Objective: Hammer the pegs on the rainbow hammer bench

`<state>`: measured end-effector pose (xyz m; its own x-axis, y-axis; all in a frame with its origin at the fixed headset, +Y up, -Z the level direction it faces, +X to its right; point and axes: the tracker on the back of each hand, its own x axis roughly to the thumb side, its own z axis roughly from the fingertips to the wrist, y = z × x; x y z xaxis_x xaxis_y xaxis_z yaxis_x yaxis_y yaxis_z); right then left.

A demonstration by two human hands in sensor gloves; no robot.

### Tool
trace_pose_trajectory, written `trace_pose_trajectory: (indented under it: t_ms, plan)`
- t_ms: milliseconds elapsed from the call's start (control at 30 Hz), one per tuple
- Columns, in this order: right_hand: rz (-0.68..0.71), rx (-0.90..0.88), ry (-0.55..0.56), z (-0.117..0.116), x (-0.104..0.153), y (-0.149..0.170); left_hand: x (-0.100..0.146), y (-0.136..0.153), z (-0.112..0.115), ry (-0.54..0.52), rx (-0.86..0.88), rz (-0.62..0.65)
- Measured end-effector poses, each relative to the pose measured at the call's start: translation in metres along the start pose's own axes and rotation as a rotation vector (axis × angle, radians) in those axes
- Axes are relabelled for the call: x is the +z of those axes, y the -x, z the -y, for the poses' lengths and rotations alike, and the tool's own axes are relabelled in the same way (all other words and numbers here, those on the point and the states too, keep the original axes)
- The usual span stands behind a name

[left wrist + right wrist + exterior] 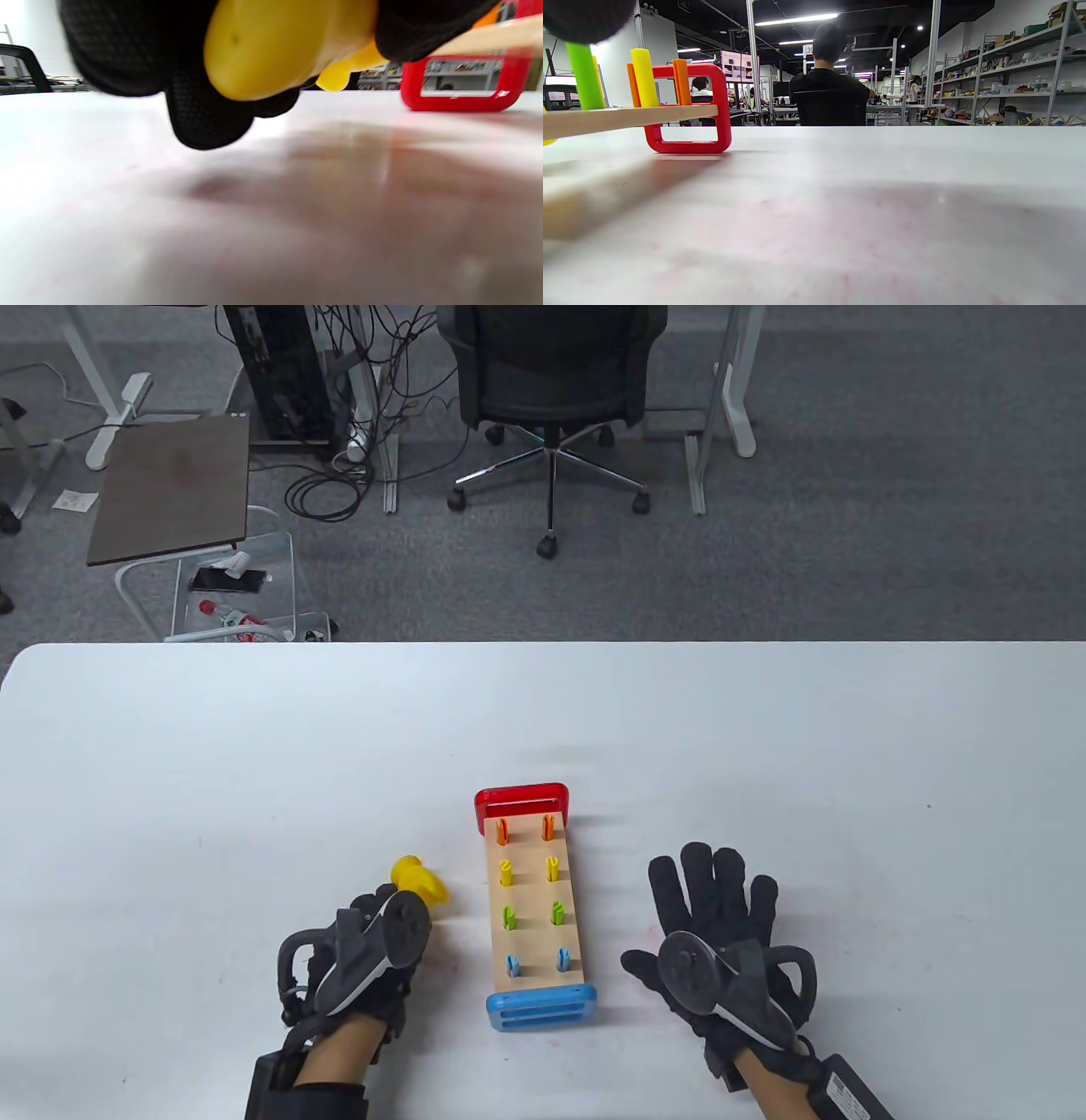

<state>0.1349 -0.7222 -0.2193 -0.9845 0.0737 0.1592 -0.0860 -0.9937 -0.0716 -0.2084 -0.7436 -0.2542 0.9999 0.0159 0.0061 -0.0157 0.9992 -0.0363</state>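
Note:
The wooden hammer bench (534, 912) lies on the white table with a red end (521, 800) far and a blue end (540, 1010) near. Orange, yellow, green and blue pegs stand up from it in pairs. My left hand (365, 954), left of the bench, grips the handle of the yellow hammer (418, 882); its head pokes out beyond the fingers. In the left wrist view the black fingers (203, 114) wrap the yellow handle (271, 46). My right hand (717, 933) rests flat on the table right of the bench, fingers spread, holding nothing. The bench's red end (691, 108) shows in the right wrist view.
The table's far edge (543, 645) runs across the middle of the table view. Beyond it on the floor stand an office chair (551, 398), a small side table (174, 487) and a cart. Bare tabletop surrounds the bench.

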Motion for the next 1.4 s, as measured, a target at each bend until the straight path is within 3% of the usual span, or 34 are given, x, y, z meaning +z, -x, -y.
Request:
trace_pose_trajectory:
  t_ms: [200,433,767,900,1133,1233,1400]
  plan:
    - [0.046,-0.059,0.013,0.004,0.002,-0.005,0.008,0.001,-0.013,-0.115,0.15,0.054]
    - [0.109,-0.273,0.02,0.014,0.012,-0.028,0.017,0.005,-0.025,-0.231,0.286,0.118]
    - [0.21,-0.112,-0.032,0.005,0.027,-0.089,0.023,0.003,-0.048,-0.335,0.449,0.156]
    - [0.167,-0.107,-0.139,-0.004,0.023,-0.101,0.018,-0.002,-0.072,-0.4,0.523,0.172]
    - [0.178,-0.064,0.014,-0.018,0.016,-0.105,0.002,-0.012,-0.122,-0.514,0.675,0.205]
    - [0.175,-0.076,0.019,-0.019,0.014,-0.104,0.002,-0.018,-0.137,-0.582,0.738,0.245]
    - [0.15,-0.095,-0.028,-0.019,0.011,-0.104,0.01,-0.028,-0.154,-0.712,0.693,0.337]
